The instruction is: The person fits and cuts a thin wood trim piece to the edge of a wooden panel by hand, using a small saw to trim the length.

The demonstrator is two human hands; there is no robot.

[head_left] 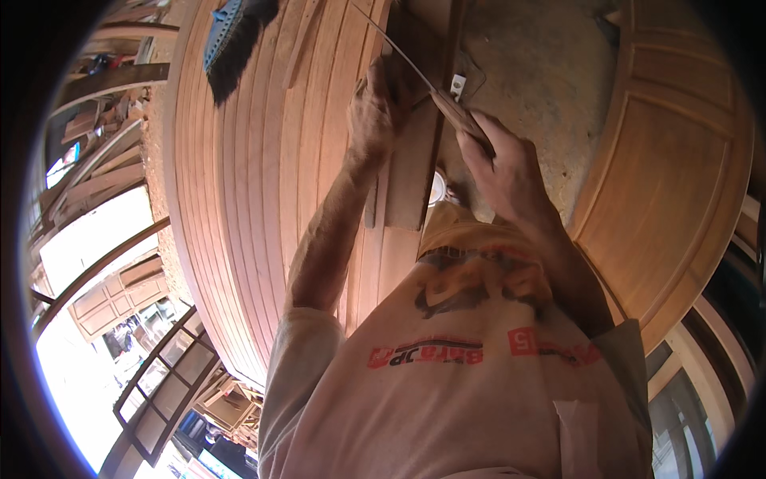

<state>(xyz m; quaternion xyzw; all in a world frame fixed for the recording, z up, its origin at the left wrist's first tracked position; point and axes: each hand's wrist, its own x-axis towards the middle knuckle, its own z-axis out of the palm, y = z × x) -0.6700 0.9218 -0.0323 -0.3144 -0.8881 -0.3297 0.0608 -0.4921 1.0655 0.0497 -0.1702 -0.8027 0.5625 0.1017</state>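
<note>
My right hand [507, 164] is wrapped round the wooden handle of a tool with a long, thin blade [399, 52]. The blade shows nearly edge-on and slants up to the left, so its exact kind is unclear. Left of it, my left hand [372, 116] is closed, with fingers curled at the edge of a dark wooden board [411, 188]. Whatever those fingers grip is hidden. Beneath the left forearm spreads a long surface of reddish wooden slats [255, 160], on which the dark board lies along the right side.
A blue brush with black bristles [231, 48] and a thin wood strip [302, 48] lie on the slats. To the right stands a panelled wooden door [662, 176]. On the dusty floor [535, 72] are a white power strip [457, 85] and a white container [437, 188].
</note>
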